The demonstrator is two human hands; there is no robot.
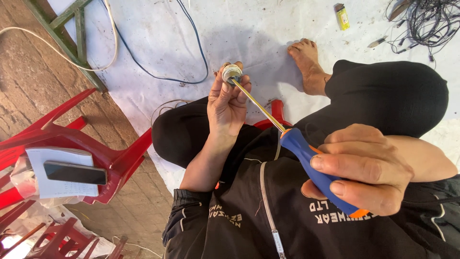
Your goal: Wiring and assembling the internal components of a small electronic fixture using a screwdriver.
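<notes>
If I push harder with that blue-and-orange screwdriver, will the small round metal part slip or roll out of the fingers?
The small round metal fitting is pinched only at fingertips of the left hand, so it could twist. Its smooth rim probably slides easily. The blue-and-orange-handled screwdriver, gripped by the right hand, looks stiff.

Small round fitting (232,73): dull grey metal. Long screwdriver (297,144): glossy brass-coloured metal shaft, smooth blue-and-orange plastic handle. Red chair (72,139): glossy moulded plastic.

Phone (75,172) on notepad (60,178) on chair (112,160), left of knees; lighter (342,16) ahead.
</notes>
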